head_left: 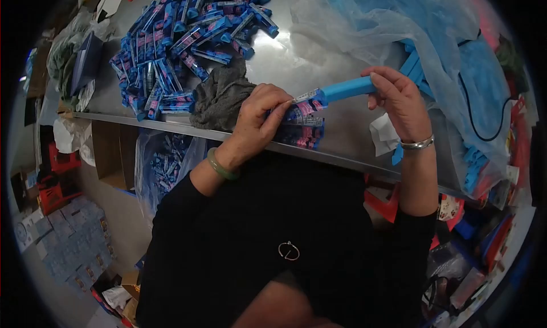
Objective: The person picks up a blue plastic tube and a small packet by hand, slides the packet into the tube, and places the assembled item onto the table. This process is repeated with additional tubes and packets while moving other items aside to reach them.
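My left hand [261,116] pinches the near end of a small printed blue and pink packet [308,103] above the metal table [347,123]. The packet's other end meets a plain light-blue strip-like piece [348,88]. My right hand [397,100] has its thumb and fingers closed on the far end of that blue piece. Just left of my left hand lies a crumpled dark grey cloth [221,94]. A large pile of similar printed packets [171,49] covers the table's left part. Below the held packet, its reflection shows on the metal.
A clear plastic bag with light-blue pieces [450,49] spreads over the table's right side. A white paper scrap [384,135] lies near the front edge [342,162]. Under the table, a plastic bag [165,163] holds small packets beside a cardboard box [114,154].
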Available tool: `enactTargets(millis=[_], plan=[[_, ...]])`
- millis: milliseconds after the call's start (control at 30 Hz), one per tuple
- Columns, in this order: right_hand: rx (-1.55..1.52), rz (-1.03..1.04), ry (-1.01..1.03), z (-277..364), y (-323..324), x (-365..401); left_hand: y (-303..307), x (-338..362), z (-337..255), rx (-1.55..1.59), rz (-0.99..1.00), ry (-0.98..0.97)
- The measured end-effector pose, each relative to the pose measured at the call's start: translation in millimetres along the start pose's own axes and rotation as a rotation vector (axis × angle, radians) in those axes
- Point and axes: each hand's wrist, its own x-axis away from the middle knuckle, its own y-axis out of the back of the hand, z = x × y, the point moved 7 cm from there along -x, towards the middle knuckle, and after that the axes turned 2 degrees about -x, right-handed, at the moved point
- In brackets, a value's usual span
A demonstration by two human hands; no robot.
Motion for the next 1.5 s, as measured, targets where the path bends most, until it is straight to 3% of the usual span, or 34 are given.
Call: enactTargets(millis=[300,500,600,667,800,867,900,967,1000,1067,1167,1500], plan=[[0.232,-0.071,0.007,15,-19,5,-1,-1,-6,-0.07,-0.043,-0.099],[0.319,-0.18,0.125,26,-30,4,-4,-3,-11,-0.115,-0.038,-0.128],[0.258,-0.173,0.125,22,-40,2,-9,-3,-10,-0.027,0.001,0.005],[0.248,-0.166,0.126,12,-46,-1,-20,-2,-4,0.223,0.078,0.237],[0.283,-0.139,0.056,-3,-48,-4,-33,2,3,0.426,0.11,0.393],[0.119,0.016,0.026,-5,-41,-8,-40,5,7,0.777,0.177,0.575],[0.12,0.018,0.026,-2,-40,-7,-37,5,8,0.778,0.175,0.575],[0.212,-0.055,0.229,23,-38,0,-42,9,7,0.992,0.273,0.666],[0.213,-0.055,0.23,21,-38,1,-43,8,7,0.992,0.273,0.664],[0.205,0.14,0.331,20,-52,6,-47,10,6,1.091,0.302,0.688],[0.116,0.181,0.3,9,-58,4,-52,13,5,1.203,0.344,0.71],[0.122,-0.007,0.325,9,-59,8,-48,10,4,1.062,0.284,0.703]])
